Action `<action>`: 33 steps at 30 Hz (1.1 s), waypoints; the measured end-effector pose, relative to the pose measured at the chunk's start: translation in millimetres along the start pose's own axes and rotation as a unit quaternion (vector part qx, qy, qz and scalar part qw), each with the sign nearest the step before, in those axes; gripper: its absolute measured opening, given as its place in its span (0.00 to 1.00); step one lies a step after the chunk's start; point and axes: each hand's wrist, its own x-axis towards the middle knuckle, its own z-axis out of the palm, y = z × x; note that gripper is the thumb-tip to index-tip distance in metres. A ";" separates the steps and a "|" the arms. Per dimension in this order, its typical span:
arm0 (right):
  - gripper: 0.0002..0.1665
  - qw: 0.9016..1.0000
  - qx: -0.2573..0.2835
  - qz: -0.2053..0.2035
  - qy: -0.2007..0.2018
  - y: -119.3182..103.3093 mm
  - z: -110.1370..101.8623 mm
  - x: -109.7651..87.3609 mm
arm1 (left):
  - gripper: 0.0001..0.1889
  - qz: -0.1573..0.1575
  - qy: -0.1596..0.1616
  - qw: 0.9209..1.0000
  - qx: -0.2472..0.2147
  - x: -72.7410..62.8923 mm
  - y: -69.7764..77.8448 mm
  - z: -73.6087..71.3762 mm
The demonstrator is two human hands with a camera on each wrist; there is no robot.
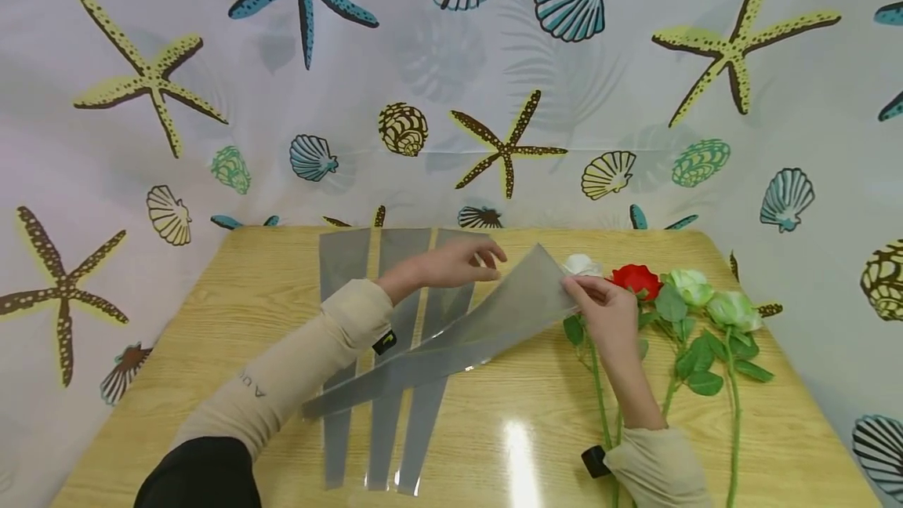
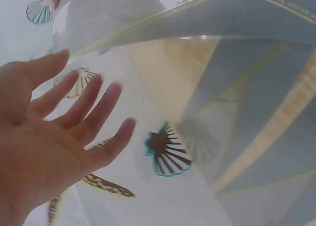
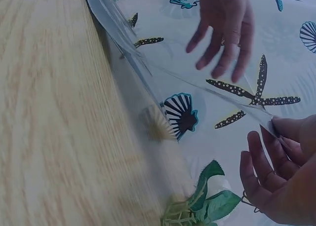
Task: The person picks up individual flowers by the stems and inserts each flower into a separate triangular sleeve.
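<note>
My right hand (image 1: 608, 316) pinches the upper right corner of a clear, tapered plastic flower sleeve (image 1: 525, 300). The sleeve slants down to the left, its narrow end over three similar sleeves (image 1: 346, 261) laid side by side on the table. In the right wrist view, thumb and fingers of the right hand (image 3: 286, 171) grip the film's edge. My left hand (image 1: 455, 263) hovers above the laid sleeves, fingers loosely bent. In the left wrist view the left hand (image 2: 59, 132) holds nothing, and the raised sleeve (image 2: 148, 23) passes beyond its fingertips.
To the right lie artificial roses with long green stems: a white rose (image 1: 582, 265), a red rose (image 1: 637, 279) and two pale green roses (image 1: 735, 310). The wooden table (image 1: 233, 320) meets a hanging cloth (image 1: 268, 108) printed with starfish and shells.
</note>
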 end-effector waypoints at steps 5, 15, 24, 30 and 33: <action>0.21 0.999 -0.043 -0.014 0.015 0.8 3.8 -1.4 | 0.25 0.079 0.066 0.988 0.112 6.3 22.6 6.9; 0.22 0.999 -0.036 -0.011 0.006 2.2 5.7 -1.7 | 0.19 0.133 0.063 0.965 0.217 26.5 32.0 25.7; 0.20 1.000 -0.013 -0.020 0.019 5.0 7.2 -2.4 | 0.15 0.145 0.097 0.962 0.212 32.2 31.8 32.9; 0.20 0.999 -0.019 -0.027 0.028 5.0 6.9 -1.6 | 0.17 0.132 0.088 0.965 0.210 35.0 30.8 36.8; 0.20 0.999 -0.017 -0.029 0.023 4.8 7.3 -1.0 | 0.16 0.122 0.075 0.970 0.195 35.5 30.6 36.7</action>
